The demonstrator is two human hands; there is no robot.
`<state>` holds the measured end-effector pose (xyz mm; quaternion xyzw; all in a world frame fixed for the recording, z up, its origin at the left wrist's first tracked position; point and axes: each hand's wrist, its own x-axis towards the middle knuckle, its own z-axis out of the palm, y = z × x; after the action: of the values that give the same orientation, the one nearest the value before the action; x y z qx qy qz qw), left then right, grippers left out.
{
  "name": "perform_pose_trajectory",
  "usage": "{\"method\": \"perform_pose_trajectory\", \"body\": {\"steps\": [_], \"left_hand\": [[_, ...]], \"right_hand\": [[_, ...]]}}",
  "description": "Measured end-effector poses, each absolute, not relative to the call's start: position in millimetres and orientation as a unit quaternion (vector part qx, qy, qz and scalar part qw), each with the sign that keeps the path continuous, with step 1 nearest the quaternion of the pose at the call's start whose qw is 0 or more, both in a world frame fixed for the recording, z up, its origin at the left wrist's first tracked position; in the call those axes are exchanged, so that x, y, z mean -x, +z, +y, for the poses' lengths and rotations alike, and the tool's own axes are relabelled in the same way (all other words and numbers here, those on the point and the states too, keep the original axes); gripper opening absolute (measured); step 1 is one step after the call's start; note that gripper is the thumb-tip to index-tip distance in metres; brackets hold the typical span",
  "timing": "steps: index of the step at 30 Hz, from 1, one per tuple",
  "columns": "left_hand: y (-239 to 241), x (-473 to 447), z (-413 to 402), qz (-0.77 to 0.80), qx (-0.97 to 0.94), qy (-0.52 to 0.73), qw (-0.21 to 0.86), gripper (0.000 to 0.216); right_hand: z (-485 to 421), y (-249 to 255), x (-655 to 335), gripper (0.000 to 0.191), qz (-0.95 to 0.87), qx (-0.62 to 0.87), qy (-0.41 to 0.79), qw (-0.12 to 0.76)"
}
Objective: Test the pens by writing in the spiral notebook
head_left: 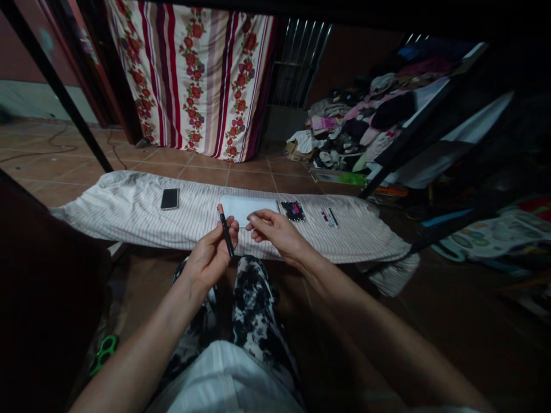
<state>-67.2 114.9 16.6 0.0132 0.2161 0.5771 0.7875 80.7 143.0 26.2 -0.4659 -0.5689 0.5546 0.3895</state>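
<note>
In my left hand (215,249) is a black marker (226,232) with an orange end pointing up and away from me; the fingers are closed round it. My right hand (271,226) is just to the right, apart from the marker. Its thumb and fingers come together in a pinch, and whether anything small is between them I cannot make out. Beyond both hands a spiral notebook (236,203) lies on the striped cloth (129,221); my right hand hides part of it. Right of the notebook lies a row of several dark markers (293,211).
A dark phone-like object (170,198) lies on the cloth at left, a few pens (330,217) at right. Dark poles slope on both sides. A flowered curtain (193,86) and a heap of clothes (353,120) are behind. A green-handled object (104,351) sits low at left.
</note>
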Motion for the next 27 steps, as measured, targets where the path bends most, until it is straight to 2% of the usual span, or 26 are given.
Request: {"method": "perform_pose_trajectory", "body": {"steps": [7, 15, 21, 27], "left_hand": [[7.5, 67.6, 119.6, 0.23, -0.039, 0.591, 0.772, 0.029], [2.4, 57.1, 121.1, 0.27, -0.098, 0.608, 0.74, 0.023], [-14.1, 61.6, 119.6, 0.29, -0.173, 0.58, 0.742, 0.005], [-25.1, 68.5, 116.7, 0.324, -0.266, 0.56, 0.715, 0.018]], "right_hand": [[120.1, 3.1, -70.6, 0.039, -0.581, 0.409, 0.593, 0.379], [112.4, -10.1, -68.3, 0.034, -0.525, 0.414, 0.619, 0.412], [104.6, -21.7, -71.2, 0.037, -0.481, 0.398, 0.658, 0.421], [95.4, -28.1, -67.8, 0.025, -0.417, 0.383, 0.689, 0.452]]}}
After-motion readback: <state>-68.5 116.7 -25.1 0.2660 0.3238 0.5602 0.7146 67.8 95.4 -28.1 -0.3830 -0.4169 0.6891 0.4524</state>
